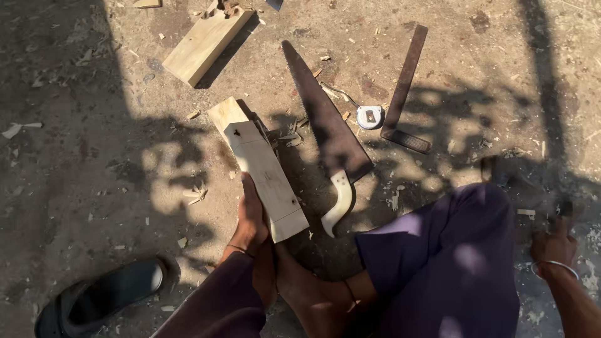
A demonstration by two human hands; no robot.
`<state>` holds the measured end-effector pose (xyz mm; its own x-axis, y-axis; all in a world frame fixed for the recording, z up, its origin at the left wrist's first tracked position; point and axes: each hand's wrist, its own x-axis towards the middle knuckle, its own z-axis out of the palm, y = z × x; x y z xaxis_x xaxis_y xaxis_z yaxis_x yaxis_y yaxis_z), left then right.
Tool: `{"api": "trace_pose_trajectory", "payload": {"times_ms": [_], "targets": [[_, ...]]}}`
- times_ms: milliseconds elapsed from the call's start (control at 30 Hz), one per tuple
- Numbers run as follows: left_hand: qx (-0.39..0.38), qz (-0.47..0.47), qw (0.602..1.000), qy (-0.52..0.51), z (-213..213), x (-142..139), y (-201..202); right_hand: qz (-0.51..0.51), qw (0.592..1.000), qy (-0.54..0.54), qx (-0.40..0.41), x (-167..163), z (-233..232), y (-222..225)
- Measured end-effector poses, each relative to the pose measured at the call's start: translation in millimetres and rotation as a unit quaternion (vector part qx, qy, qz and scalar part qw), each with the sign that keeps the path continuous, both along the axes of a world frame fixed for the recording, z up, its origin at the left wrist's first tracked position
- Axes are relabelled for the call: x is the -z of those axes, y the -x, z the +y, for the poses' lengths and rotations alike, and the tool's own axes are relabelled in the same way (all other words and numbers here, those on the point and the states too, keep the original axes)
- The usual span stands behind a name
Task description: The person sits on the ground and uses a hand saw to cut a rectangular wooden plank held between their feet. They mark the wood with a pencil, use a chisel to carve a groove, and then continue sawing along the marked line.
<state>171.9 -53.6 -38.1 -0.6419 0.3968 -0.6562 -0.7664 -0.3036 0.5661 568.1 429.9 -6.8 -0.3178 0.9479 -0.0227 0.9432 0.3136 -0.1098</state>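
My left hand [250, 220] grips the left side of a pale wooden block [269, 181] that lies slanted on the dirt ground. The block's near end rests by my bare foot [310, 291]. A second, shorter piece of wood [226, 114] sits against its far end. My right hand [554, 245], with a metal bangle on the wrist, is at the far right, fingers closed around a dark blurred tool [501, 170] that reaches up and to the left. The tool's shape is too smeared to make out. My knee in purple trousers [457, 250] lies between the hands.
A handsaw [322, 119] with a white handle lies right of the block. Beyond it are a small tape measure [370, 117] and a dark metal square [405, 87]. A pale plank [205, 44] lies at the top, a black sandal [106, 294] at bottom left. Wood chips litter the ground.
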Motion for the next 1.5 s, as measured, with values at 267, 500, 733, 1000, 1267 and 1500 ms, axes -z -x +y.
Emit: {"api": "trace_pose_trajectory", "payload": {"times_ms": [267, 500, 733, 1000, 1267, 1500], "targets": [[0.007, -0.017, 0.989, -0.150, -3.5, 1.6, 2.9, 0.134, 0.989, 0.041, 0.057, 10.3, -1.6, -9.2], [0.007, 0.014, 0.989, -0.144, -10.0, -3.8, -1.7, 0.575, 0.765, 0.266, -0.115, -43.7, -7.9, 62.7], [0.015, 0.030, 0.987, -0.157, -12.3, -6.8, -3.6, 0.560, 0.645, 0.477, -0.208, -108.4, -147.5, 179.3], [-0.022, 0.215, 0.976, -0.041, -10.2, 9.6, -8.8, 0.522, 0.492, 0.685, -0.127, -95.8, -247.3, 233.7], [0.064, 0.296, 0.941, 0.154, -4.2, -42.0, -17.0, 0.361, 0.623, 0.670, -0.181, -57.6, -301.1, 242.4], [0.067, 0.372, 0.918, 0.123, 1.1, -54.7, -18.7, 0.294, 0.635, 0.696, -0.159, -59.5, -307.9, 245.7]]}}
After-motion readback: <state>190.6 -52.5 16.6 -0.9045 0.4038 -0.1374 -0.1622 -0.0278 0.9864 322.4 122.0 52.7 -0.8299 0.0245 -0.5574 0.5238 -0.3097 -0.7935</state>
